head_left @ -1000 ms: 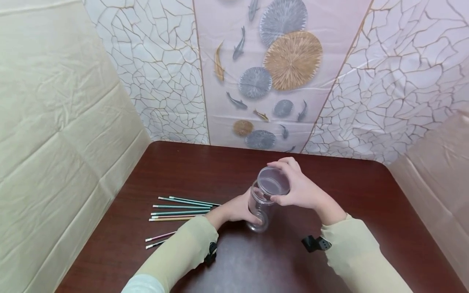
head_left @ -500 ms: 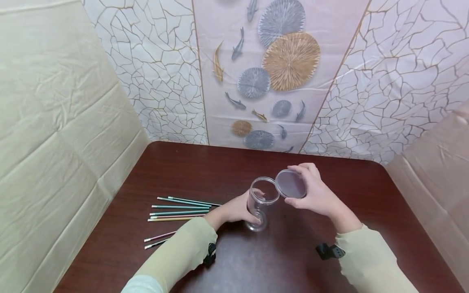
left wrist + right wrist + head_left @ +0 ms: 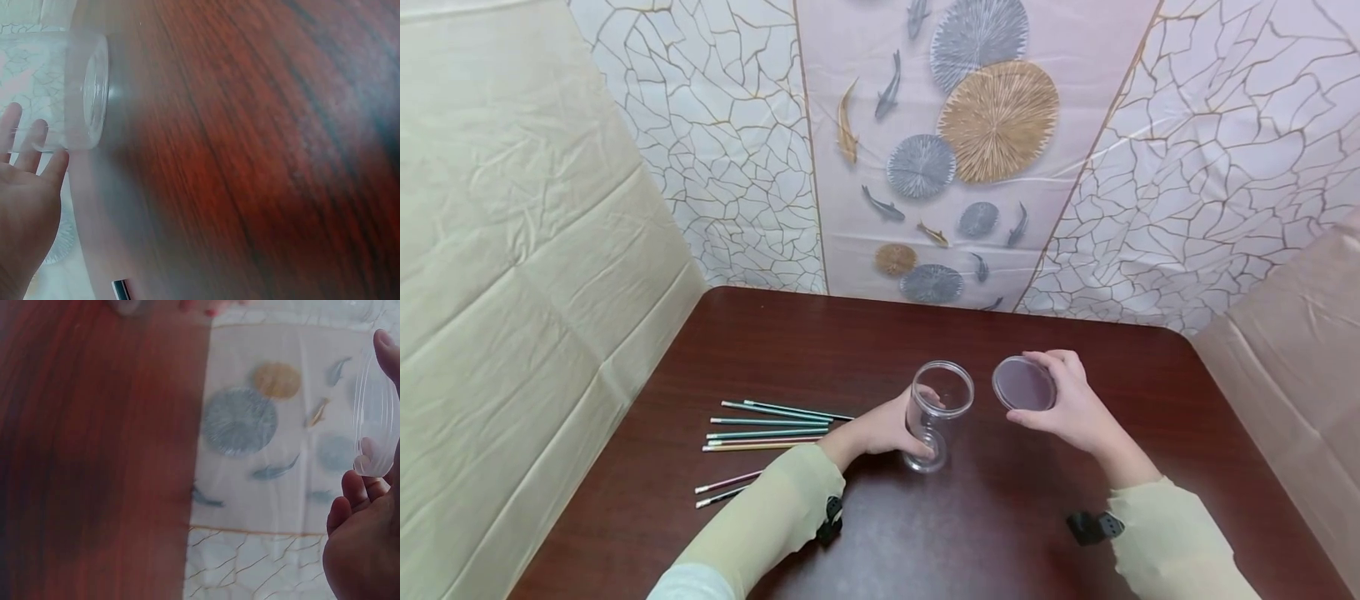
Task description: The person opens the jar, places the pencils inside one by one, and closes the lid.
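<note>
A clear plastic jar (image 3: 936,408) stands upright on the dark wooden table, its mouth uncovered. My left hand (image 3: 887,429) grips it low on its side; in the left wrist view fingers (image 3: 37,140) show against the see-through wall of the jar (image 3: 84,94). To the right, raised above the table, my right hand (image 3: 1067,404) pinches a round clear lid (image 3: 1024,384) by its edge, tilted so its flat face shows. The right wrist view has the lid (image 3: 374,419) side-on between the thumb and fingers of my right hand (image 3: 365,537).
Several pencils (image 3: 767,433) in green, red, yellow and black lie left of the jar, partly hidden behind the left forearm. The table (image 3: 820,333) meets a patterned cloth backdrop (image 3: 760,167) at its far edge. Cloth walls flank both sides.
My right hand has lifted the lid off the jar's mouth and carried it to the right. The left hand has kept its grip on the jar, which stays in place.
</note>
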The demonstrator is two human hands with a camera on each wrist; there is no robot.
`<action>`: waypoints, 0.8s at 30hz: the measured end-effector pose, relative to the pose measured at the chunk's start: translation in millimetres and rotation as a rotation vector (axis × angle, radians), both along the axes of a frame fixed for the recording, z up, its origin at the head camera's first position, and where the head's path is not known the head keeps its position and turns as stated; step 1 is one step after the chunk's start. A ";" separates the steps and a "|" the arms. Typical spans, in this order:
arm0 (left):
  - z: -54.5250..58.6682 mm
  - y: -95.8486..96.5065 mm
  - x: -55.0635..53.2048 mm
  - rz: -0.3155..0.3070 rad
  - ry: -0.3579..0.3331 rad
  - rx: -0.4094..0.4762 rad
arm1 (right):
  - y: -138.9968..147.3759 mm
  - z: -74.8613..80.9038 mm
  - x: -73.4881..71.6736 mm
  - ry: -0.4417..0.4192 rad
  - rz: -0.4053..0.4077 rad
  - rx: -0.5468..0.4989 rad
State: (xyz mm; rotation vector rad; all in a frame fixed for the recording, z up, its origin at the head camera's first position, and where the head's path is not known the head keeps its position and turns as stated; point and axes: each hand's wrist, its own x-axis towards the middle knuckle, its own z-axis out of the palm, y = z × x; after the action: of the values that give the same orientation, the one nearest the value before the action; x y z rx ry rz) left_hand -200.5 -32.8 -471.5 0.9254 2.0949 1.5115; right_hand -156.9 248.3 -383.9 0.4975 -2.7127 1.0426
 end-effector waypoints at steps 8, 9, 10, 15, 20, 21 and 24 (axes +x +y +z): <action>1.2 -0.8 0.2 0.003 -0.002 -0.016 | 19.3 -20.6 -3.0 -0.021 -0.059 0.021; 1.3 -1.1 0.3 0.004 0.002 -0.022 | 21.4 -22.9 -3.3 -0.023 -0.060 0.028; 1.1 -1.6 0.3 0.005 0.006 -0.027 | 23.3 -25.8 -3.8 -0.025 -0.060 0.034; 0.4 -4.1 0.4 0.012 0.005 -0.040 | 30.7 -42.3 -7.1 -0.071 -0.051 0.071; -2.0 -3.9 0.0 -0.009 -0.031 -0.027 | 36.2 -60.0 -10.1 -0.143 -0.060 0.098; -2.3 -3.5 -0.1 -0.013 -0.027 -0.027 | 37.5 -63.0 -10.9 -0.155 -0.064 0.101; -2.7 -2.6 -0.6 -0.018 -0.010 -0.029 | 41.0 -73.4 -13.4 -0.178 -0.072 0.101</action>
State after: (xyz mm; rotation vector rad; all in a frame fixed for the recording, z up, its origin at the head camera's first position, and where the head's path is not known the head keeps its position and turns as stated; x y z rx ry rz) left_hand -201.1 -35.4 -474.2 0.9226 2.0905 1.4697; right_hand -170.4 289.3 -457.3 0.3337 -2.9272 0.9781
